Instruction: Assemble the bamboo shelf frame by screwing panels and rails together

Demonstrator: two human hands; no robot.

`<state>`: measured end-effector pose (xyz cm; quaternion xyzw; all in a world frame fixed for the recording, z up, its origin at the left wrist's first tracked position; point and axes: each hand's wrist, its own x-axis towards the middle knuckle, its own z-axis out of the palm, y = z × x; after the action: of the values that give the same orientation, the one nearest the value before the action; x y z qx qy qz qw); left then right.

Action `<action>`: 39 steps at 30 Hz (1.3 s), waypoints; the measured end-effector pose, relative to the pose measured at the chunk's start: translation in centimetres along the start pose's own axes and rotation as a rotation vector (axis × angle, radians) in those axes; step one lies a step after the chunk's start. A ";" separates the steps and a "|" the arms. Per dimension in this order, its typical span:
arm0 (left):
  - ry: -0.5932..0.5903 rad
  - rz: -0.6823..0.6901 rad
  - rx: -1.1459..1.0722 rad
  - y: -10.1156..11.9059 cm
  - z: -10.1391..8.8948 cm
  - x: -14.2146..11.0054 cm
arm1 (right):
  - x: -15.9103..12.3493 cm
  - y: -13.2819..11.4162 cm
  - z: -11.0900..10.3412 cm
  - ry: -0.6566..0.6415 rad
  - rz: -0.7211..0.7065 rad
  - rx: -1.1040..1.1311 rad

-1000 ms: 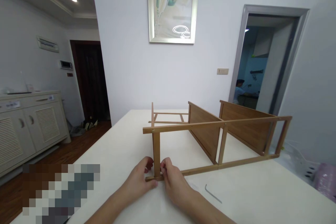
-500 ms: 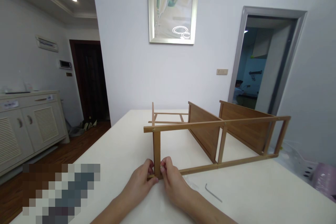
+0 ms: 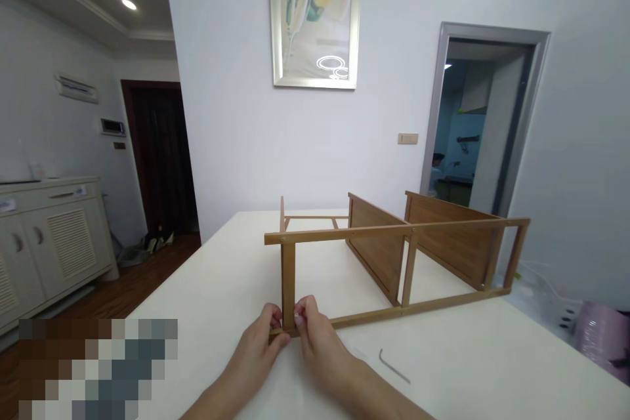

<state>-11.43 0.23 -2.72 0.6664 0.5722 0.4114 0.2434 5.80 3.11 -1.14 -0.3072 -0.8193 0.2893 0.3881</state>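
A bamboo shelf frame (image 3: 394, 231) lies on its side on the white table (image 3: 472, 367), with two brown panels (image 3: 374, 236) standing between its rails. My left hand (image 3: 260, 348) and my right hand (image 3: 317, 344) meet at the near bottom corner of the frame, either side of the upright post (image 3: 288, 275). The fingers of both hands are pinched against the joint of post and bottom rail. Whether a small part sits between my fingertips is hidden. A metal hex key (image 3: 392, 365) lies on the table to the right of my right hand.
A white sideboard (image 3: 44, 236) stands at the left wall by a dark door. An open doorway (image 3: 467, 138) at the right shows a person in the far room. A pink object (image 3: 603, 341) and a white basket (image 3: 546, 295) sit past the table's right edge.
The view has shifted slightly right and down. My hands stay pinched at the same frame corner, fingers drawn a little closer to the post.
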 end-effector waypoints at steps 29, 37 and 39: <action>0.021 -0.284 -0.662 -0.4 -0.7 0.7 | 0.4 -0.1 -0.8 0.020 -0.025 -0.044; 0.055 -0.354 -0.660 -0.3 -0.7 0.5 | 0.6 1.7 -2.3 0.138 0.086 -0.170; 0.063 -0.375 -0.679 -0.2 -0.8 0.5 | 0.6 1.8 -2.4 0.140 0.092 -0.189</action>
<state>-12.19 0.65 -2.37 0.4189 0.5224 0.5460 0.5034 7.95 5.24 -0.90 -0.3992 -0.7989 0.2061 0.3999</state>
